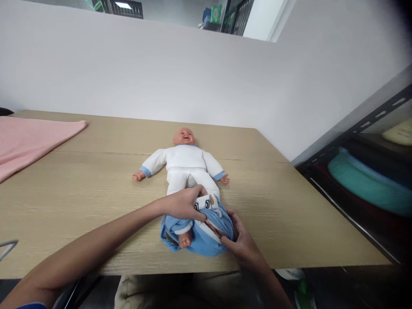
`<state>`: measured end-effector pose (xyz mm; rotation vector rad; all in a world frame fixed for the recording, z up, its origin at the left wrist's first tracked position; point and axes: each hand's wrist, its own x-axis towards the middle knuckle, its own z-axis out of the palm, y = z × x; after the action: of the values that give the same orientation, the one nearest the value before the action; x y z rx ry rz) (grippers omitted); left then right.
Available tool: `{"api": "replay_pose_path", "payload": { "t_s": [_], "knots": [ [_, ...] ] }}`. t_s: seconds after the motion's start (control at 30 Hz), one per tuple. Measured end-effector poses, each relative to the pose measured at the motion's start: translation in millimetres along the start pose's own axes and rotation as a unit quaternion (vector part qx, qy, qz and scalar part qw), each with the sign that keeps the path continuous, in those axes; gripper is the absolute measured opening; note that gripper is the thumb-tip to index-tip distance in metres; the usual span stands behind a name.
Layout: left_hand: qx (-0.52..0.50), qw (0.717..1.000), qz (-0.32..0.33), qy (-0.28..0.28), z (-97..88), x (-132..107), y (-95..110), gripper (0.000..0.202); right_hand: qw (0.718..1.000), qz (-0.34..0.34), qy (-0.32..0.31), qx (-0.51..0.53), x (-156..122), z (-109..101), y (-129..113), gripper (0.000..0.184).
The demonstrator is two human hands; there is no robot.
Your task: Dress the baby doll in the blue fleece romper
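A baby doll [183, 159] in a white suit with blue cuffs lies on its back on the wooden table [96, 193], head away from me. A blue garment [201, 240] with a cartoon face is bunched around its lower legs; one bare foot [184, 240] sticks out. My left hand [183, 204] is closed on the garment's upper edge at the doll's legs. On the garment's right side, my right hand [236, 236] pinches the blue cloth.
A pink cloth [28, 139] lies on the table's far left. A bit of a white hanger [8, 248] shows at the left edge. At the right stands a dark shelf rack [370, 180] with folded teal fabric. A white wall runs behind the table.
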<state>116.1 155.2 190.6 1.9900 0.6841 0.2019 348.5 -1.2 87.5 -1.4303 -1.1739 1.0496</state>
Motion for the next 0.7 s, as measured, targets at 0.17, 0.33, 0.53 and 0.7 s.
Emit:
{"api": "replay_pose_path", "payload": {
  "t_s": [0.17,0.33,0.53,0.7],
  "knots": [
    [-0.052,0.999,0.003,0.009,1.6,3,-6,0.064,1.000,-0.010,-0.006,-0.026,-3,8,-16,0.068],
    [-0.121,0.992,0.027,-0.021,-2.9,3,-6,0.065,0.998,-0.050,0.044,-0.024,0,11,-11,0.062],
    [-0.023,0.998,0.051,-0.023,-9.1,3,-9,0.062,0.996,-0.070,0.062,0.010,12,8,-8,0.058],
    [0.001,0.995,0.086,-0.053,-19.6,4,-7,0.047,0.992,-0.088,0.066,-0.066,26,0,-16,0.037]
  ]
}}
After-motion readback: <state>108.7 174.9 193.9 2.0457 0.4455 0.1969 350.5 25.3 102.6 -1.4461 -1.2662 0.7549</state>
